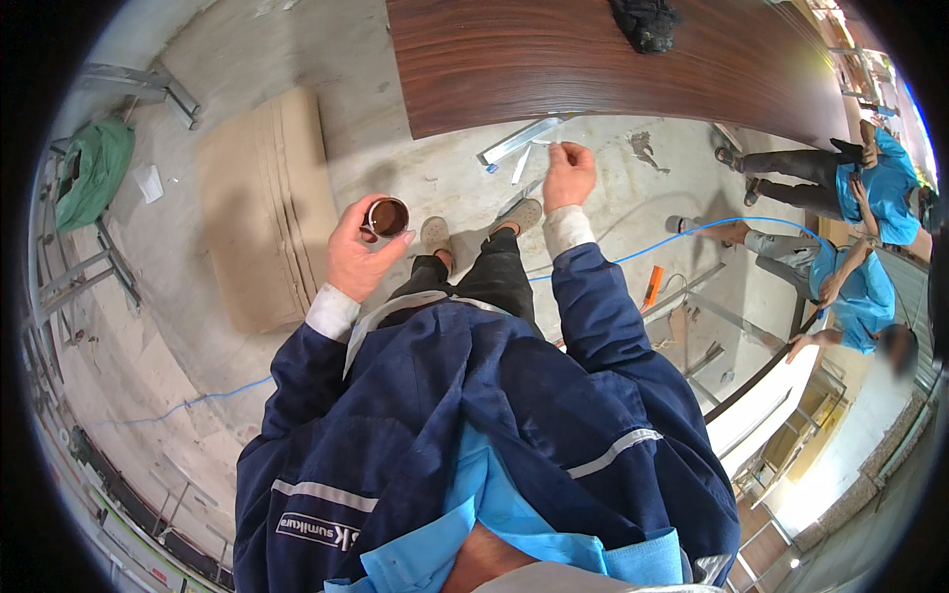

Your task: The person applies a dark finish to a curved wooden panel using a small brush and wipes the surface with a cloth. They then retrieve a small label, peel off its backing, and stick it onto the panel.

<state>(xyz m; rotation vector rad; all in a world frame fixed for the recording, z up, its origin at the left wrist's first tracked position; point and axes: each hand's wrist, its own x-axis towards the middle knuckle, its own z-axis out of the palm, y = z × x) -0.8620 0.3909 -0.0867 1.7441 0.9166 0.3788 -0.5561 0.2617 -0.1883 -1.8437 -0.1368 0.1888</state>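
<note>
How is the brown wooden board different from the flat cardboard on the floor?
The wooden board is dark reddish brown and smooth with a fine grain; the cardboard is pale tan with ridged lines down one side. The board looks much larger and runs past the picture's top edge, while the whole cardboard fits in view. A black bundle lies on the board; nothing sits on the cardboard. Both are flat rectangles.

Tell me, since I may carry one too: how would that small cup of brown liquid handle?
The cup in the left hand looks small, so probably light. It seems nearly full and has no lid, so tilting would likely spill it. Its walls look thin, maybe easily squeezed.
</note>
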